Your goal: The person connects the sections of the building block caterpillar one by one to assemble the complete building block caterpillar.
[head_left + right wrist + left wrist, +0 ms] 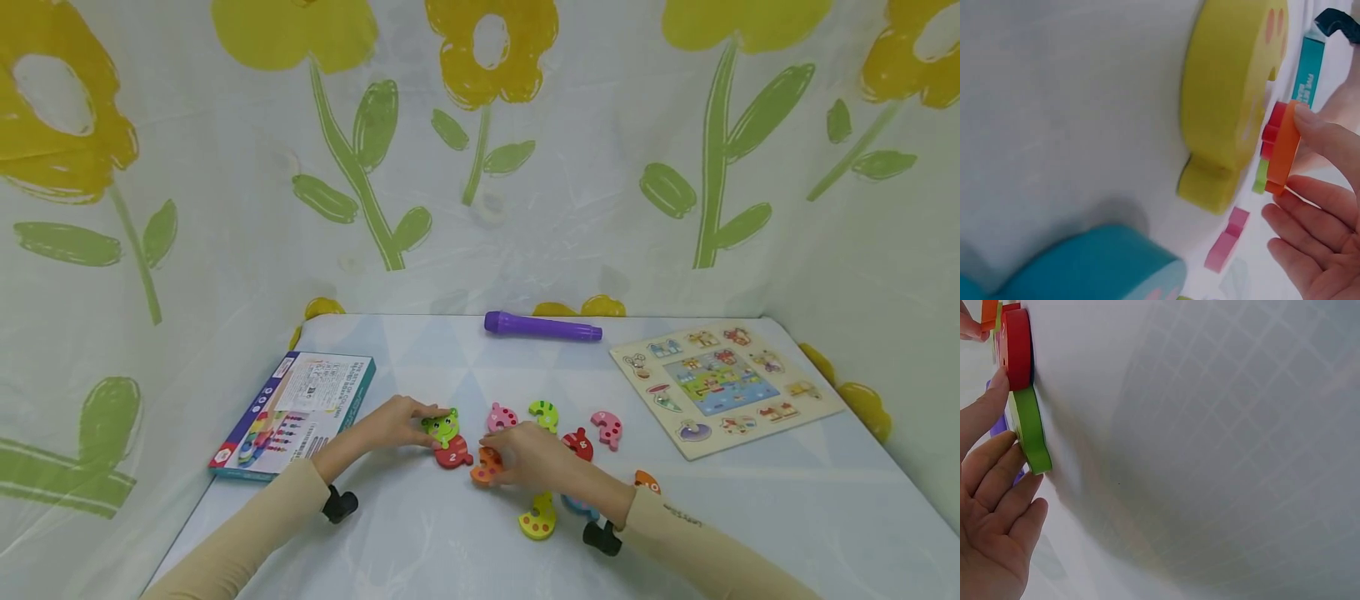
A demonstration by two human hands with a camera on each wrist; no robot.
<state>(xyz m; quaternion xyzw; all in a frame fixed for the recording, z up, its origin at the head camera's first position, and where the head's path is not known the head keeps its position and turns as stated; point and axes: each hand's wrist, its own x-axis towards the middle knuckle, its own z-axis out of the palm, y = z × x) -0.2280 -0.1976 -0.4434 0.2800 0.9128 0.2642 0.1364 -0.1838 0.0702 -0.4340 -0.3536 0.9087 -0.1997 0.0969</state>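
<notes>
My left hand holds the green smiling caterpillar head piece between thumb and fingers on the white table. A red curved puzzle piece marked 2 joins the head's lower side; in the left wrist view my thumb tip is right at the red piece's edge. Just to the right, an orange curved puzzle piece with spots is pinched between the thumb and fingers of my right hand. It stands close beside the red piece's knob.
Around my right hand lie pink, light green, red, yellow and blue pieces. A boxed toy sits left, a wooden picture board right, and a purple tube at the back.
</notes>
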